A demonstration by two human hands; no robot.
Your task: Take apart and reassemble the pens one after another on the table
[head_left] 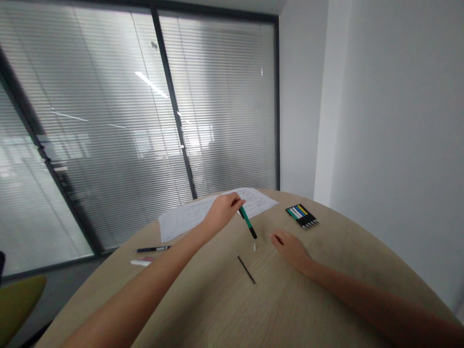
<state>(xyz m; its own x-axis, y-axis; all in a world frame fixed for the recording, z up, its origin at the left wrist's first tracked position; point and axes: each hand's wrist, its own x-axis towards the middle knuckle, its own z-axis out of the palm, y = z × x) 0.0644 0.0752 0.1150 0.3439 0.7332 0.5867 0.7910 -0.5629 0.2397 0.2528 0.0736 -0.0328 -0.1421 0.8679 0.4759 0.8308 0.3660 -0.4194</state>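
One green pen is pinched in the left hand above one refill; the right hand curls, contents hidden.

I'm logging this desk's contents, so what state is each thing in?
Left hand: closed on the green pen
green pen: held tilted, black end down
Right hand: curled, contents unclear
Thin dark rod: lying loose
Small pale piece: apart from the green pen
Row of pens: lying side by side
Black pen: lying down
Papers: spread flat
Blinds: lowered
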